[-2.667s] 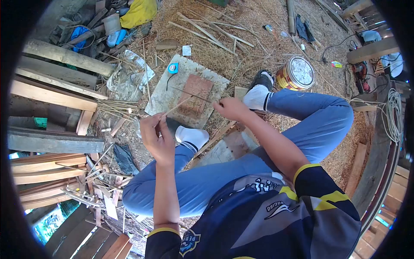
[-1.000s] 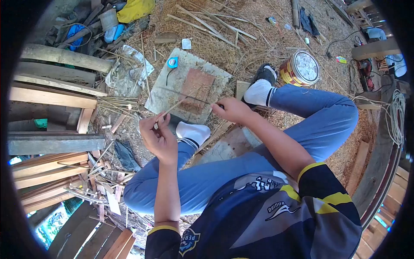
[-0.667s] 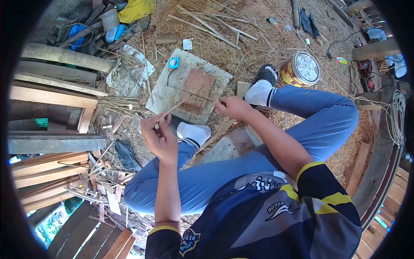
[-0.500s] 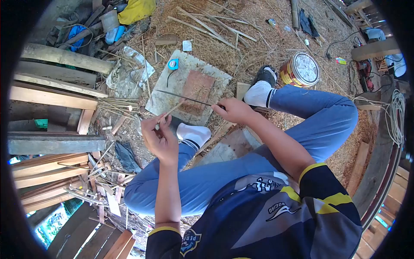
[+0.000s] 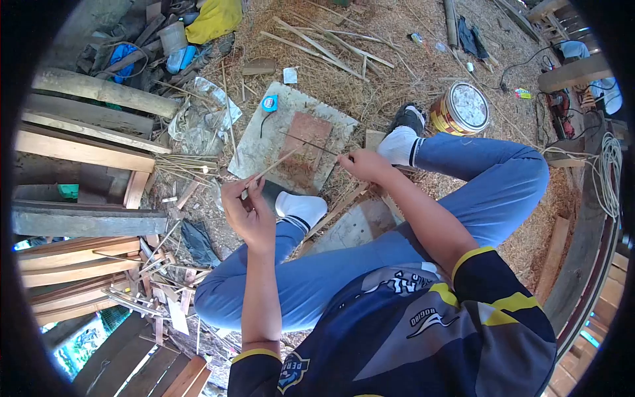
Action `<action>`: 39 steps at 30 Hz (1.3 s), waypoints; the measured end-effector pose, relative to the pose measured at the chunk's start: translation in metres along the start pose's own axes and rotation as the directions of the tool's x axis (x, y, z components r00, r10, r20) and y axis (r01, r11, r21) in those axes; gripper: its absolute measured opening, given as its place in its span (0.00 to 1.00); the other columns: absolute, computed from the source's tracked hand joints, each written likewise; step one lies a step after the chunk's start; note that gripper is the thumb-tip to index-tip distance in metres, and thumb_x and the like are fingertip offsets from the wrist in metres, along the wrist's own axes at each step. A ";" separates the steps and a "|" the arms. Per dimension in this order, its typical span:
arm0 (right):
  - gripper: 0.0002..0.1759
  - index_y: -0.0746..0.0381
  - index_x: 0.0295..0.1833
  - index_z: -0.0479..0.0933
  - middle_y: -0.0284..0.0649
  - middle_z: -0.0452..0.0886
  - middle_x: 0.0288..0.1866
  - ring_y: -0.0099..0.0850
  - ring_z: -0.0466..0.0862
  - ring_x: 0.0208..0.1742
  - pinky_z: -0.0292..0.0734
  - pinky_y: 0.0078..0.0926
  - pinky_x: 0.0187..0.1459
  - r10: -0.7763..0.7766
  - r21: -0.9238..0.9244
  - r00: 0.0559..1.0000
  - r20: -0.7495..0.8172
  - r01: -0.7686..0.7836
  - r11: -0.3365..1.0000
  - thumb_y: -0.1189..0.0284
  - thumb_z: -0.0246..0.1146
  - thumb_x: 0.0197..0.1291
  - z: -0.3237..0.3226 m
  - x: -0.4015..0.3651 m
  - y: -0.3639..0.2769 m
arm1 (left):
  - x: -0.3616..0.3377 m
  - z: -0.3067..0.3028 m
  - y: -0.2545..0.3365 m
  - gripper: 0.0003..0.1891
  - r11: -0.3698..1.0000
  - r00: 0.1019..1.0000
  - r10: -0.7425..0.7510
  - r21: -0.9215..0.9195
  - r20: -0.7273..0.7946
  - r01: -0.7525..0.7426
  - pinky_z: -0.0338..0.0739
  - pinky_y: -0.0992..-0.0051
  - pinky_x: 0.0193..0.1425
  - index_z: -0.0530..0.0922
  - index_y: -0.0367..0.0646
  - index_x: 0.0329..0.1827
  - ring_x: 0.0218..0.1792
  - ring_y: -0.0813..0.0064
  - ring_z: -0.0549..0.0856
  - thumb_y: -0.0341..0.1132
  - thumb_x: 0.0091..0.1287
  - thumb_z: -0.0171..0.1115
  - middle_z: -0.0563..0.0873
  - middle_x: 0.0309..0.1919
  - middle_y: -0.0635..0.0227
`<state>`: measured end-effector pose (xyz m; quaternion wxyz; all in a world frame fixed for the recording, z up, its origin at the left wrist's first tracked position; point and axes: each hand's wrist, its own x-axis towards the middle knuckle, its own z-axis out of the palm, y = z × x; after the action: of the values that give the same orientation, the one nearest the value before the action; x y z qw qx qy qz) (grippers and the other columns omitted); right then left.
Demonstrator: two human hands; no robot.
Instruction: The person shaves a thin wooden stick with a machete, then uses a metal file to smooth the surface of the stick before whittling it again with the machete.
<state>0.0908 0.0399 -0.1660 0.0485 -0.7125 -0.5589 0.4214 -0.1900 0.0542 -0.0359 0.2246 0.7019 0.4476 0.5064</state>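
Pinched in the fingers of my left hand (image 5: 249, 210) is a thin wooden stick (image 5: 278, 162), angled up and to the right. My right hand (image 5: 365, 165) is closed around the end of a slim dark blade (image 5: 309, 143), which points up and left. The blade's far part lies near the stick's upper end; whether they touch I cannot tell. Below them on the ground is a pale board (image 5: 256, 148) with a reddish-brown plate (image 5: 311, 130) on it. A blue tape measure (image 5: 270, 103) sits on the board's upper left.
A paint bucket (image 5: 465, 109) stands beside my right foot. Stacked planks (image 5: 86, 221) line the left side, with a bundle of thin sticks (image 5: 185, 163) near them. Long wood strips (image 5: 331, 46) lie at the top. Coiled cord (image 5: 607, 172) hangs at the right.
My right hand has moved slightly right, drawing the blade back from the left. The view has shifted a little, and the stick still sits in my left hand.
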 end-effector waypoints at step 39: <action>0.39 0.66 0.55 0.89 0.59 0.90 0.54 0.58 0.89 0.58 0.82 0.55 0.63 0.097 -0.072 0.995 0.034 -0.094 0.993 0.40 0.50 0.76 0.000 -0.014 0.018 | 0.005 -0.004 -0.009 0.04 0.992 0.980 -0.128 0.001 -0.152 0.129 0.95 0.72 0.50 0.75 0.30 0.51 0.44 0.72 0.87 0.23 0.81 0.61 0.81 0.44 0.58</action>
<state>0.1044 0.0212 -0.1680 -0.0072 -0.7318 -0.5394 0.4165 -0.1971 0.0621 -0.0390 0.2184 0.6321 0.5105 0.5404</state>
